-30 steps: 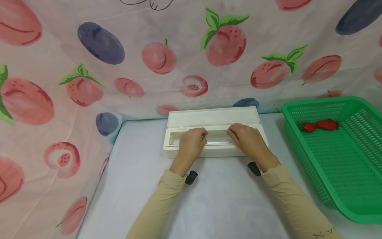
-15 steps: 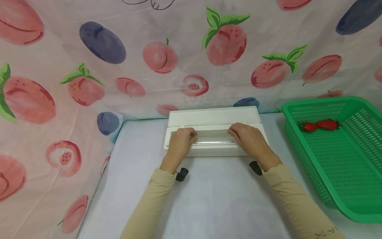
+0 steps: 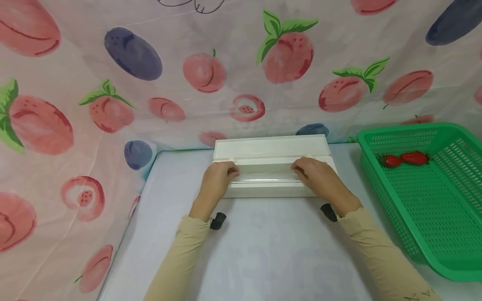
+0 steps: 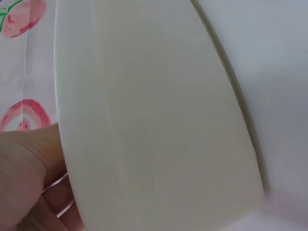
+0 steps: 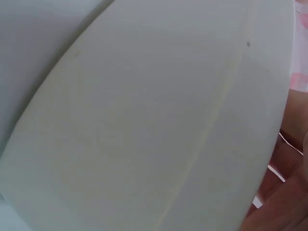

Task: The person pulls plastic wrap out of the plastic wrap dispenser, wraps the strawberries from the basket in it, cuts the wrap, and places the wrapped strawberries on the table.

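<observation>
A long white box (image 3: 271,190) lies near the back of the table with its lid (image 3: 271,147) tilted back. Clear glossy film (image 3: 265,172) shows in its opening, between the hands. Over the box's left part, the left hand (image 3: 215,182) pinches at the film with thumb and fingertips together. The right hand (image 3: 320,179) pinches at it near the right end. The box's front wall (image 4: 154,120) fills much of the left wrist view, with the left hand (image 4: 29,178) behind it. In the right wrist view the right hand (image 5: 286,192) is partly hidden behind the box (image 5: 134,115).
A green plastic basket (image 3: 410,225) stands on the right of the table, holding red strawberry-like items (image 3: 415,158). A fruit-patterned cloth (image 3: 241,75) hangs behind and at the left. White cloth (image 3: 263,246) covers the table in front of the box.
The left hand has moved left along the box from near its middle, and the hands are farther apart. The right hand has hardly shifted.
</observation>
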`<state>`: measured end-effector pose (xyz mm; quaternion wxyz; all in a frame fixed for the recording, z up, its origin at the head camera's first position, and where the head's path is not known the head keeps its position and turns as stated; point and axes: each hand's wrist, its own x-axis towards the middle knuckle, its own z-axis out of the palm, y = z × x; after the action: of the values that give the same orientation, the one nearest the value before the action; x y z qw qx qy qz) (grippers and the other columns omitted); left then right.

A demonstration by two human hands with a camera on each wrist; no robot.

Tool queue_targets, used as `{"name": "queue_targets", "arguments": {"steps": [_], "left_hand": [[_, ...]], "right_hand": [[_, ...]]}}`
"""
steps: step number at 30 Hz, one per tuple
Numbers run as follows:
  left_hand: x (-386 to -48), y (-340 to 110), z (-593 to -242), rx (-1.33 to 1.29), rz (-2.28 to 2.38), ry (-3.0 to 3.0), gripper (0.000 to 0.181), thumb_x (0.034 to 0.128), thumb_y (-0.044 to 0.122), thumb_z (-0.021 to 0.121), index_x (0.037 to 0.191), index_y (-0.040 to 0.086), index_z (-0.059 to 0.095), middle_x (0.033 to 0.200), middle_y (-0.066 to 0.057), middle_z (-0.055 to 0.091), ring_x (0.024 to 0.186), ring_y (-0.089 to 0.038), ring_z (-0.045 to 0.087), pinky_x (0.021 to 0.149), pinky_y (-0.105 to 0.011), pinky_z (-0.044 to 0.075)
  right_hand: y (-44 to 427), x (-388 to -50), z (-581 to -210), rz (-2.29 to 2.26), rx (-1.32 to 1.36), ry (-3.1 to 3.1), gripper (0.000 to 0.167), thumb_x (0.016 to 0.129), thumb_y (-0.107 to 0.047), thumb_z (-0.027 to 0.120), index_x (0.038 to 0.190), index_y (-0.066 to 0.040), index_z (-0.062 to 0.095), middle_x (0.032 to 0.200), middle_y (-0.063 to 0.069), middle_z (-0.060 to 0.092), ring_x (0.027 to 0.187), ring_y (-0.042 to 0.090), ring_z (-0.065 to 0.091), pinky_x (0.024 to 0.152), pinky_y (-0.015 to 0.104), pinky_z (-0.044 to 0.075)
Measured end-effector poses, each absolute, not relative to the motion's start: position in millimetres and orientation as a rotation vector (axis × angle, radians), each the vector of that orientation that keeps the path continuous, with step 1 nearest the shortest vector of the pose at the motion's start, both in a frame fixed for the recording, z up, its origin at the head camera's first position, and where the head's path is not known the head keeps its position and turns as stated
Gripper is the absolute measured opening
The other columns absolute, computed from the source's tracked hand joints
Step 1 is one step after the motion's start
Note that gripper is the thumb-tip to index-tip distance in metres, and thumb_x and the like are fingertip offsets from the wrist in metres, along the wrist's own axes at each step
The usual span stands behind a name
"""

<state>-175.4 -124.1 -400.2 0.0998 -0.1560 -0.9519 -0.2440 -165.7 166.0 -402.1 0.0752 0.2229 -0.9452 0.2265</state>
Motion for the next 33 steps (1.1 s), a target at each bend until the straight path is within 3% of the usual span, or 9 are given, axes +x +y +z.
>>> {"name": "queue_targets", "arguments": {"steps": [13, 26, 33], "left_hand": [[-171.7, -139.7, -403.8, -0.522, -0.803, -2.715, 0.006, 0.0841, 0.015, 0.078, 0.087, 0.010, 0.078, 0.085, -0.002, 0.076, 0.079, -0.016, 0.071, 0.073, -0.032, 0.057], [-170.0, -148.4, -406.1, -0.564, -0.846, -2.687, 0.007, 0.0846, 0.016, 0.078, 0.087, 0.009, 0.078, 0.084, -0.002, 0.076, 0.077, -0.014, 0.070, 0.071, -0.029, 0.057], [-169.7, -155.6, -405.3, -0.650, -0.857, -2.692, 0.008, 0.0846, 0.010, 0.078, 0.093, 0.008, 0.077, 0.091, -0.003, 0.076, 0.083, -0.016, 0.070, 0.076, -0.030, 0.058]], "right_hand": [[177.8, -164.8, -405.3, 0.638, 0.696, -2.804, 0.014, 0.089, 0.009, 0.063, 0.101, 0.004, 0.070, 0.097, 0.017, 0.071, 0.094, 0.031, 0.067, 0.086, 0.046, 0.056], [185.5, -159.2, -401.0, 0.556, 0.578, -2.810, 0.015, 0.092, -0.001, 0.067, 0.105, 0.001, 0.073, 0.105, 0.019, 0.073, 0.098, 0.036, 0.069, 0.084, 0.051, 0.056], [195.9, -157.6, -398.8, 0.523, 0.588, -2.759, 0.014, 0.089, 0.000, 0.070, 0.102, 0.002, 0.074, 0.099, 0.019, 0.074, 0.090, 0.035, 0.070, 0.078, 0.051, 0.056]]}}
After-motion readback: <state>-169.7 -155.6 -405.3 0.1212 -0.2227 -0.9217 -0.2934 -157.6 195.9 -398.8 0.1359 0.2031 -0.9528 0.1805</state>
